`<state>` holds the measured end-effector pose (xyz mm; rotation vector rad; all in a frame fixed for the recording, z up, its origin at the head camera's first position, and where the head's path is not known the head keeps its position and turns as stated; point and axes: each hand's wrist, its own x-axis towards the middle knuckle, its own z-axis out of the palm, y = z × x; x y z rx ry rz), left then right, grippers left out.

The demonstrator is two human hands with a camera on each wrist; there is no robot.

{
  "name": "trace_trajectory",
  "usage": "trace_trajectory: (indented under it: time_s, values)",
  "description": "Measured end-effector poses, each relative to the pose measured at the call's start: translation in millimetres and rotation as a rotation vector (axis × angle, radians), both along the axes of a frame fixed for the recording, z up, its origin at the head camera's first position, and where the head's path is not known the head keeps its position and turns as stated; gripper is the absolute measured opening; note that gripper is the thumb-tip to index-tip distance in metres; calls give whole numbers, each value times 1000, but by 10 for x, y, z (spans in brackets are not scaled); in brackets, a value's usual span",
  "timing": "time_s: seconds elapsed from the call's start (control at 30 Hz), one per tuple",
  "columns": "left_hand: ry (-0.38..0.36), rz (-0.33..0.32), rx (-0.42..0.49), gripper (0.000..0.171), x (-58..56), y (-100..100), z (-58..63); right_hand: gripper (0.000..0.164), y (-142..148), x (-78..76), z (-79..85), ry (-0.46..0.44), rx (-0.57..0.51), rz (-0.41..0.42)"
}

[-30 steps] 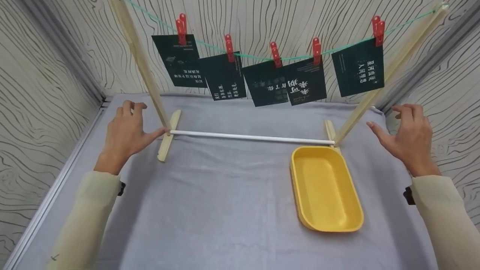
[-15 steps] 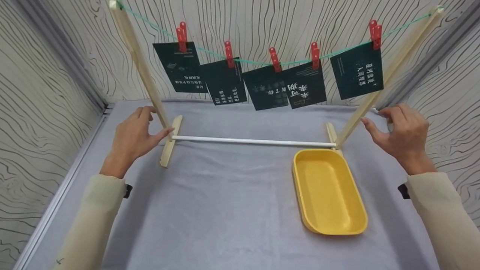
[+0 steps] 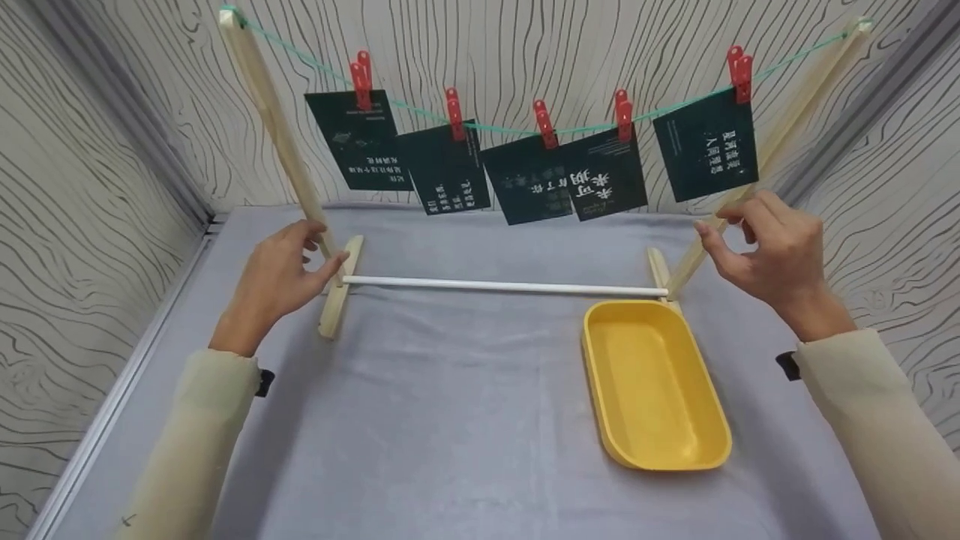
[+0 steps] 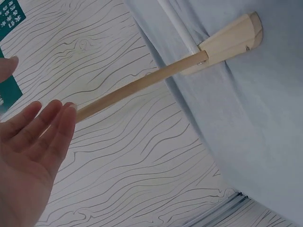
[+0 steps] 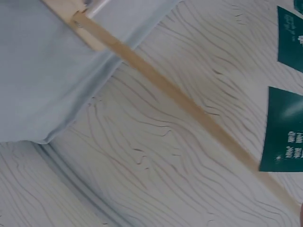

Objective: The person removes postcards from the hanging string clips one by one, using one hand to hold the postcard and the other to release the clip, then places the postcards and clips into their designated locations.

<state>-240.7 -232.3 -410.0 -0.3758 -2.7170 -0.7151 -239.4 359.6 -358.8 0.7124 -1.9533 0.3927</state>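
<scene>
Currently | left grip [image 3: 281, 270], right grip [image 3: 776, 251] unclenched near posts [image 3: 278, 127] | cloth [image 3: 435, 412] spreads beside tray rim [image 3: 592, 375]

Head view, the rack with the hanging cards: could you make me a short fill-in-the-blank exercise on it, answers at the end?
Exactly ____ dark cards hang from the green line. The clothespins holding them are coloured ____. The left hand and the right hand are each at a post made of ____. The yellow tray sits near the post on the person's ____ side.
Missing words: five; red; wood; right.
</scene>
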Motion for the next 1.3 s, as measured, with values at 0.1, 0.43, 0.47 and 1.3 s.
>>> trace_trajectory:
  time_s: [0.1,0.43,0.47,1.3]
  values:
    - [-8,-16,23,49,-33,43,6,41,-84,10,46,-12,-23,28]
    - [-22,7,125,53,-60,101,-7,54,-421,-37,243,-14,-50,66]
    - [-22,14,140,55,-66,111,-6,55,-452,-37,267,-12,-59,75]
    - [-82,23,293,64,-114,261,72,57,-1072,-126,614,-64,-95,217]
